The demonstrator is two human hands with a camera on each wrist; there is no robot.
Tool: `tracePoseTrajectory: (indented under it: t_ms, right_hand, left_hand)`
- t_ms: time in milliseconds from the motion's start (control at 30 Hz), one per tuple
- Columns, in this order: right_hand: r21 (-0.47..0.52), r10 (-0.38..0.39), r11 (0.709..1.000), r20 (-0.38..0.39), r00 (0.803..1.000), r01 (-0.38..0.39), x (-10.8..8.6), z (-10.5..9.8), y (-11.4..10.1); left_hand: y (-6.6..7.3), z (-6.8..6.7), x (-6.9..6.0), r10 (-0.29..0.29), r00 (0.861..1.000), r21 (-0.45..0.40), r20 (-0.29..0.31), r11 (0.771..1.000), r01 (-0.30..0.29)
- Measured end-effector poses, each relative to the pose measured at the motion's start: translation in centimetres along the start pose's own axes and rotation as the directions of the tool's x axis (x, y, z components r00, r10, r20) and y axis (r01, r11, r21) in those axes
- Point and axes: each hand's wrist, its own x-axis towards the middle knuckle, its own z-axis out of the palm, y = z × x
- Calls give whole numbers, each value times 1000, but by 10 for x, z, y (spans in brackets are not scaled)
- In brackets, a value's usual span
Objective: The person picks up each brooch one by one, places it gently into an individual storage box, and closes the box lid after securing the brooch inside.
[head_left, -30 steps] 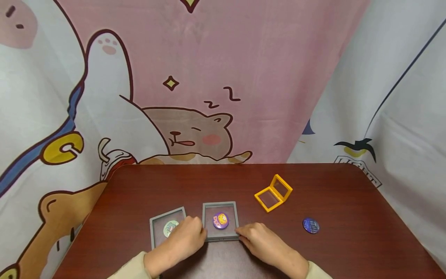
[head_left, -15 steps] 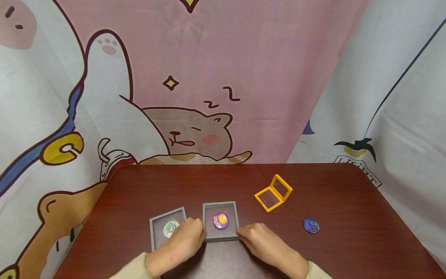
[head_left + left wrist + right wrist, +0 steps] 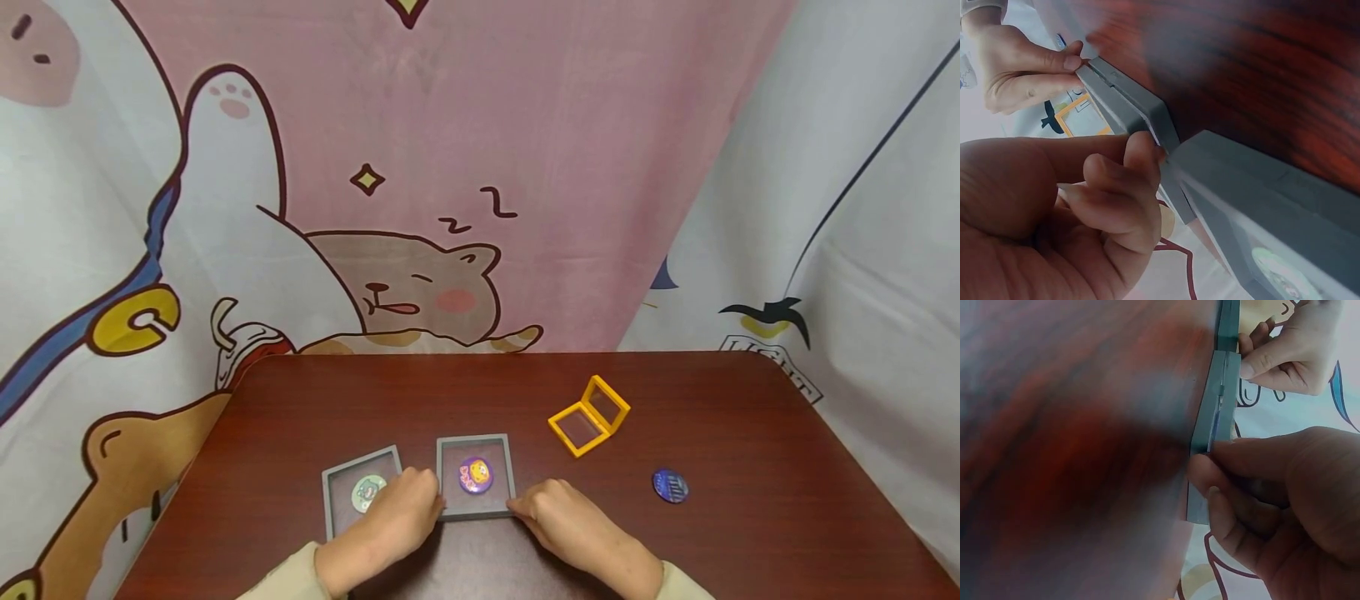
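In the head view a square grey display case [image 3: 475, 515] lies on the table with a round purple-and-yellow badge [image 3: 475, 475] seen through its clear panel. My left hand [image 3: 397, 512] grips the case's front left corner with curled fingers, and my right hand [image 3: 570, 525] pinches the front right corner. Both wrist views show a narrow seam between the two halves of the grey case [image 3: 1132, 94]. Just left of it sits a second grey case [image 3: 327, 504] with a pale green badge [image 3: 365, 493], partly hidden behind my left hand.
On the dark wooden table [image 3: 750, 533], a small yellow case [image 3: 592, 446] stands with its lid raised, back right of the middle. A blue round badge [image 3: 670, 486] lies farther right. A cartoon-print cloth [image 3: 585, 167] hangs behind the table's far edge.
The fingers of my left hand have shifted very slightly at the case's corner, and the front seam looks narrower. The cases and badges keep their places.
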Motion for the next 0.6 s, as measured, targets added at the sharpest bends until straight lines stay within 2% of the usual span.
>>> tracePoseTrajectory:
  t_ms: [267,467,600]
  right_hand:
    - [-10,-9,1000,2,1000,9,2,1,0]
    - [-3,73,997,29,997,-73,1,-4,-2]
    - [-35,90,995,-40,995,-91,-1,-10,0]
  left_hand:
    - [0,-1,2,11,1000,-8,27,1000,-10]
    - [-1,-1,4,18,999,-4,32,1000,-18]
    - [-2,-2,5,26,999,-4,33,1000,-26]
